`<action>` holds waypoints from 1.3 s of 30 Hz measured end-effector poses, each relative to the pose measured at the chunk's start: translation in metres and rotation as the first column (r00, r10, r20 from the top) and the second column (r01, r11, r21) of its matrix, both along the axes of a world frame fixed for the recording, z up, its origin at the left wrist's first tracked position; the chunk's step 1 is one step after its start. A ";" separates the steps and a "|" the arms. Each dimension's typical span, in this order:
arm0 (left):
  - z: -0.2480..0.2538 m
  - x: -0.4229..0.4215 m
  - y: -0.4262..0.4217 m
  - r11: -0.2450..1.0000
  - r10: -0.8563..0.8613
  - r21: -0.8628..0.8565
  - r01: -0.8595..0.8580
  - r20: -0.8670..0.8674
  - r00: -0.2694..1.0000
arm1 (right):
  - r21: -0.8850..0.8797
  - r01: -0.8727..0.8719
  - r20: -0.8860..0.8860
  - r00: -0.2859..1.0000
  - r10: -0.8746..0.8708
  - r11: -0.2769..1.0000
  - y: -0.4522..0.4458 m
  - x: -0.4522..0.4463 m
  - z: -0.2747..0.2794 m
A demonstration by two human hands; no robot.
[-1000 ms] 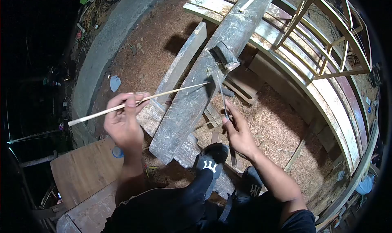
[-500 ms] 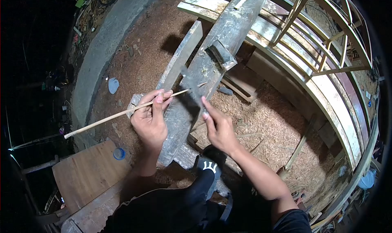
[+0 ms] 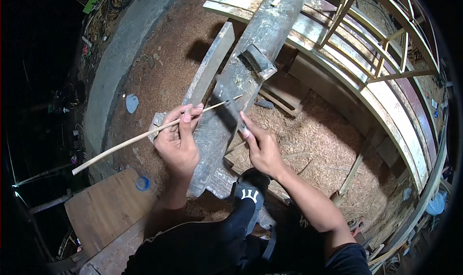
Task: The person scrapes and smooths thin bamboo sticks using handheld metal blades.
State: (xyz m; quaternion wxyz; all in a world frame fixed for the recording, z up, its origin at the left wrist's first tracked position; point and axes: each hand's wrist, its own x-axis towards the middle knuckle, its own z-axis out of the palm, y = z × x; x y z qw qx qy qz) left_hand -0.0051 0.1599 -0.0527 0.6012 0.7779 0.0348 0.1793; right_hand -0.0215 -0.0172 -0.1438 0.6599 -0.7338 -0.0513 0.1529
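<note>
My left hand (image 3: 177, 141) pinches a long thin wooden stick (image 3: 125, 144), whose thick end points down to the left and whose thin end reaches over a worn grey plank (image 3: 212, 142). My right hand (image 3: 260, 147) is closed on a flat metal blade (image 3: 230, 103), blurred along its length, which lies against or just beside the stick near its thin end; actual contact cannot be made out. Up the plank from the blade, a dark block (image 3: 258, 61) rests with light shavings beside it.
Long curved planks (image 3: 366, 99) carry a slatted wooden frame (image 3: 395, 75) on the right. Shavings cover the ground (image 3: 308, 144) below. A plywood board (image 3: 106, 205) with a blue round lid (image 3: 142, 183) is at the lower left. My shoe (image 3: 250, 190) is under the plank.
Compared with the first frame, my left hand and the stick have moved right over the plank. My right hand has shifted left and up, bringing the blade to the stick. The view has shifted slightly.
</note>
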 end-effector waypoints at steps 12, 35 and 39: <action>0.000 -0.001 0.003 0.998 -0.007 -0.064 0.005 -0.036 0.999 | -0.064 0.125 0.195 0.975 -0.110 0.990 0.010 -0.001 -0.013; 0.004 -0.001 0.005 0.993 -0.091 -0.082 0.086 -0.068 0.993 | -0.058 0.048 0.058 0.997 -0.044 0.997 0.008 -0.005 0.006; 0.004 0.000 0.006 0.994 -0.100 -0.042 0.097 -0.055 0.994 | -0.028 0.100 0.095 0.991 -0.097 0.995 0.006 -0.002 -0.007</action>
